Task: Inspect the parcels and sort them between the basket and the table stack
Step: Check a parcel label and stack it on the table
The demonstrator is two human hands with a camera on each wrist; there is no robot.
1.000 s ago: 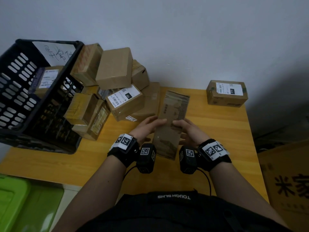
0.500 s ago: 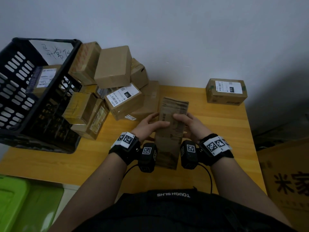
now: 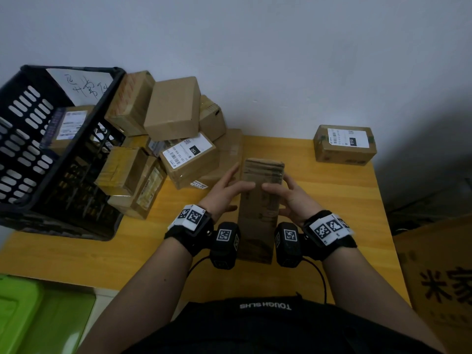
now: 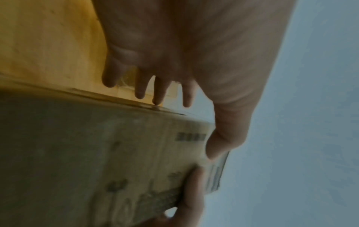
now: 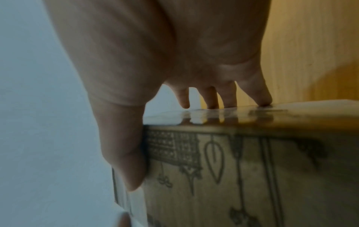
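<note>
Both the left hand (image 3: 224,194) and right hand (image 3: 287,198) now clasp the long brown printed cardboard parcel (image 3: 258,213) tipped more upright beside the black plastic basket (image 3: 51,154), so inspection is likely underway.

Yellow wooden table (image 3: 332,200): black basket (image 3: 38,200) left, parcel pile (image 3: 173,139), lone parcel (image 3: 344,146) far right.

Left hand (image 3: 224,192): thumb laid across the near face of the parcel (image 3: 258,213), 4 fingers reaching along its left side.
Right hand (image 3: 290,198): mirrors it, thumb on the near face, 4 fingers on the right side.
Thumbs: tips nearly meet, pointing at each other.
Forearms: bare, both angled inward toward the middle.
Wrists: each wears 1 black strap with tagged camera blocks.
</note>
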